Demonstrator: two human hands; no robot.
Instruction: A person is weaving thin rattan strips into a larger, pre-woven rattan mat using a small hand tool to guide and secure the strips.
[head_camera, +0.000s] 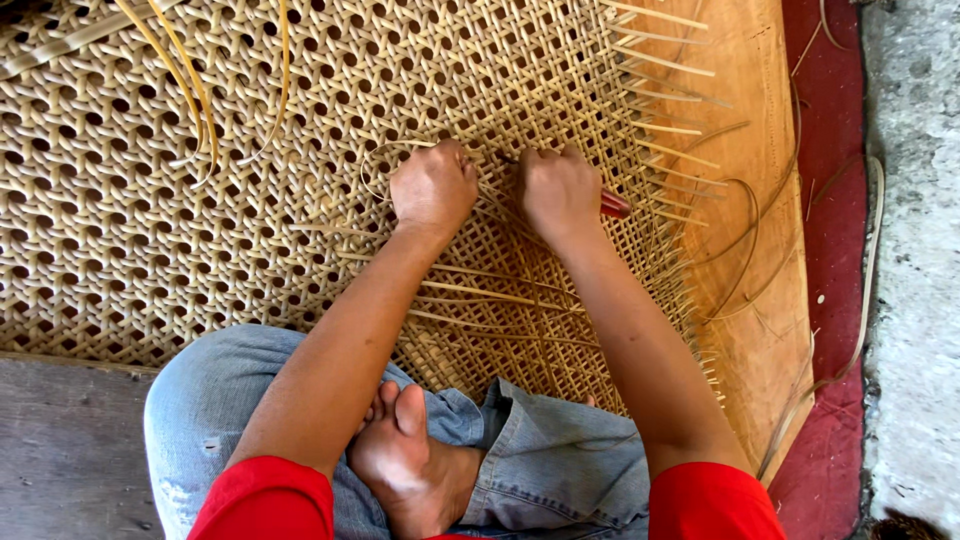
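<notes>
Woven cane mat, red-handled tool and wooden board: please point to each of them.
Woven cane mat (150, 230): head view, on its open weave at left.
Red-handled tool (614, 205): head view, on the red handle beside the right hand (558, 192).
Wooden board (765, 300): head view, on bare wood.

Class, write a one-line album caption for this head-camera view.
Seated on a woven cane panel, a person presses the left hand on the weave while the right hand grips a red-handled tool.

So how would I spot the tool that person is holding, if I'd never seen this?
Start at the big woven cane sheet and follow the bare arms to the two fists at its middle. Look at the right hand: a slim red handle pokes out of its outer side. It is the only red thing lying on the pale weave.
</notes>
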